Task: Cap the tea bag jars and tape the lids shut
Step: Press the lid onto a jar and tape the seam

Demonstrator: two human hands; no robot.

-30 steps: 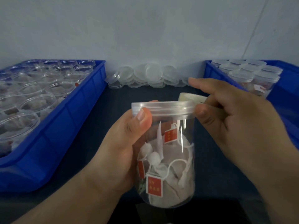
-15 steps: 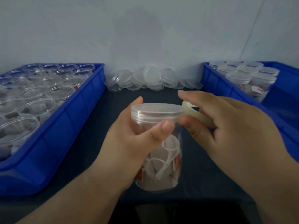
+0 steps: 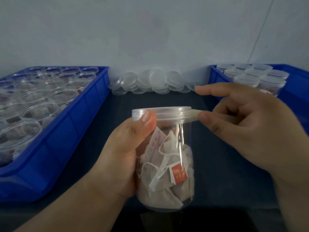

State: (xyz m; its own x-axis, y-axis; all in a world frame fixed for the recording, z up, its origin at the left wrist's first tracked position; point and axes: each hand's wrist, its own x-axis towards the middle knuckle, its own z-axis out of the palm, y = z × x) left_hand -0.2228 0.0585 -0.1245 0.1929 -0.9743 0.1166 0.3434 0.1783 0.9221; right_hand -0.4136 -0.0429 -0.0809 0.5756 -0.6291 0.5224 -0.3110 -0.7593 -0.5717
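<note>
While the left hand (image 3: 123, 148) grips the upright jar (image 3: 177, 148), lid (image 3: 168, 113) up, the right hand (image 3: 250, 131) pinches tape (image 3: 192, 115) stretched sideways from the lid.

Head camera faces forward and down, close above jar (image 3: 175, 156).

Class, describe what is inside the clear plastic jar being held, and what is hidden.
Inside the clear plastic jar lie white paper tea bags with red tags, filling its lower part. The left hand covers the jar's left side, hiding contents there.
</note>
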